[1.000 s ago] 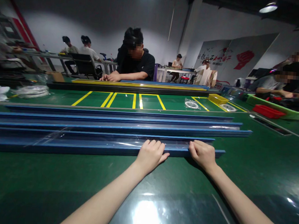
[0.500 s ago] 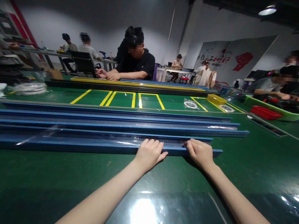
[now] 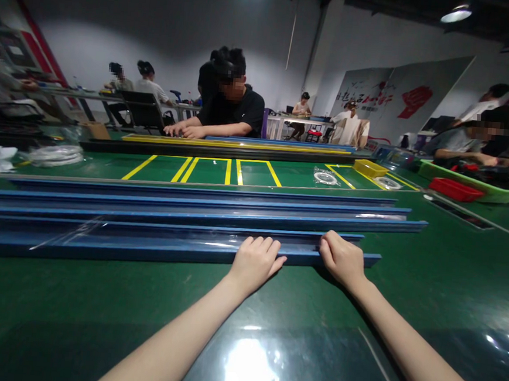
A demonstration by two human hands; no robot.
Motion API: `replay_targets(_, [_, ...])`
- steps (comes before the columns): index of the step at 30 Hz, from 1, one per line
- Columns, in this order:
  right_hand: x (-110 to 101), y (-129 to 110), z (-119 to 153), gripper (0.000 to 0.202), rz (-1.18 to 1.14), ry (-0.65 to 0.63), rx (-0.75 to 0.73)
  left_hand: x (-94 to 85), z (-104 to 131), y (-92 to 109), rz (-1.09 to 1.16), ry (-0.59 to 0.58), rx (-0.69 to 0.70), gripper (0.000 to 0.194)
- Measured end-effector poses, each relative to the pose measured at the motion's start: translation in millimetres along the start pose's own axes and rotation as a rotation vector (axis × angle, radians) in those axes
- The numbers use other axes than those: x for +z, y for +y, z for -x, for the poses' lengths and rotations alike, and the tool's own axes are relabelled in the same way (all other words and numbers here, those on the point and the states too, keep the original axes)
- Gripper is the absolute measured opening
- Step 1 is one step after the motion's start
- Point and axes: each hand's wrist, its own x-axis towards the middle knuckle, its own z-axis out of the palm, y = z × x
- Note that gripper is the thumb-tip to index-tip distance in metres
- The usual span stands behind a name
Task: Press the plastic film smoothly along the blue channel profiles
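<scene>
A long blue U-shaped channel (image 3: pixel 144 251) lies across the near part of the table, with shiny clear film (image 3: pixel 72 233) along its inside. My left hand (image 3: pixel 255 261) grips the channel's near wall, fingers hooked over the top and thumb sticking out to the right on the outer side. Close to the channel's right end is my right hand (image 3: pixel 343 259), closed, with its knuckles raised above the near wall. Its fingertips are hidden, so I cannot tell what they pinch. Just behind lie more blue channels (image 3: pixel 279 217), parallel to the near one.
The green table (image 3: pixel 450 276) carries yellow tape outlines (image 3: pixel 232 172). Farther back are a dark rail (image 3: pixel 222 151), bagged white coils (image 3: pixel 326 177), a yellow tray (image 3: pixel 368 169), a red tray (image 3: pixel 455 190) and a green tray (image 3: pixel 496 196). A co-worker (image 3: pixel 232 109) sits opposite; others work around.
My right hand has shifted slightly right and its knuckles have risen a little, still closed. My left hand stays in place on the channel. The co-worker opposite has lowered one hand.
</scene>
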Motion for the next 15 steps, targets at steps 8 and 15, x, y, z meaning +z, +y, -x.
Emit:
replay_targets(8, [1.6,0.9,-1.0,0.033,0.01,0.062,-0.054,1.2,0.1,-0.3,0.002,0.025,-0.016,0.026])
replay_targets(15, [2.0,2.0,-2.2,0.034,0.003,0.047,-0.057,2.5,0.1,0.1,0.004,0.049,-0.034,0.028])
